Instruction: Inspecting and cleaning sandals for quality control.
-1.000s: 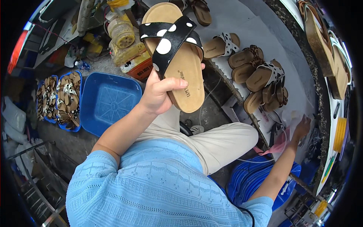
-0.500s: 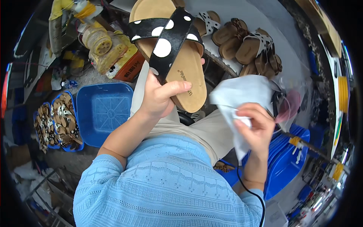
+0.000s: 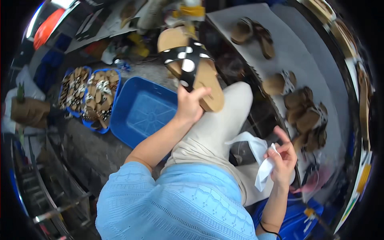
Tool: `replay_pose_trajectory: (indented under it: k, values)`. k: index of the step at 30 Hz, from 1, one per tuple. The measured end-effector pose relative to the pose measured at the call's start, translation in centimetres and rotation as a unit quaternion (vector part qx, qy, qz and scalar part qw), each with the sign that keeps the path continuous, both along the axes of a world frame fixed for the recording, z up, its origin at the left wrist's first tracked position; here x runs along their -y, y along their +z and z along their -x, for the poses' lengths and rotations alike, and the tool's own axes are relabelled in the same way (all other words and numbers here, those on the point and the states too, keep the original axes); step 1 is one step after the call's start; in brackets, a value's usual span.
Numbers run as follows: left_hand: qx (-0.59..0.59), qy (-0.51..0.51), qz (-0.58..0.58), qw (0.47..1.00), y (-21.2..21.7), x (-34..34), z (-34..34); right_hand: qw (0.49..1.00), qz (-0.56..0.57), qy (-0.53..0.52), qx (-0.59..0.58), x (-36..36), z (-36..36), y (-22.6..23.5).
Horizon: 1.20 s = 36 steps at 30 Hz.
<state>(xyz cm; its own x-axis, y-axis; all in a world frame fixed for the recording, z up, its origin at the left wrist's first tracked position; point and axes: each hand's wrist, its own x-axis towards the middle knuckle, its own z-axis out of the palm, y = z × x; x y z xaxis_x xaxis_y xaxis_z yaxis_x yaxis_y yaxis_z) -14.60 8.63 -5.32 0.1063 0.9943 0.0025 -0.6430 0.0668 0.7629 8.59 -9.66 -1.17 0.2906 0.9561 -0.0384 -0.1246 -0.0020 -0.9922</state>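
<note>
In my left hand is a sandal with a tan footbed and crossed black straps with white dots. My fingers wrap its near end, the thumb lying on the footbed, and the far end points away from me. Off to the right and lower, my right hand pinches a thin white cloth or wipe. The cloth hangs loosely between thumb and fingers, with the index finger raised. Cloth and sandal are apart. Below the sandal are my legs in pale trousers.
A blue plastic tub stands left of my leg. Beyond it, blue bins hold many sandals. On the right, several sandals lie on a pale work surface. Blue stacked bins sit at lower right, beside a dark cord.
The view has turned left, so the surroundings appear shifted right. The sandal has moved away from me toward the tub's side. My right hand and the cloth are farther from it.
</note>
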Motion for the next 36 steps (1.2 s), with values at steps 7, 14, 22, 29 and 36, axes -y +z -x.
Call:
replay_pose_trajectory:
  k: [7,14,22,29,36]
  values:
    - [-0.014,0.329,-0.055,0.943,-5.7,-15.1,15.8,0.986,0.092,0.140,-0.013,-8.6,6.2,-1.1]
    - [-0.095,0.426,-0.117,0.892,-9.6,-25.1,24.5,0.981,0.118,0.153,-0.025,-13.2,10.1,-3.1]
    - [-0.063,0.331,-0.080,0.938,-7.1,-18.4,19.6,0.990,0.037,0.122,0.059,-16.0,12.4,-3.7]
    - [-0.039,0.128,-0.049,0.990,-1.2,-5.0,10.1,0.918,-0.205,0.128,0.314,-18.3,16.7,-1.2]
    - [0.008,0.002,-0.053,0.999,-0.6,-1.9,7.2,0.873,-0.280,0.037,0.397,-17.8,16.0,-2.6]
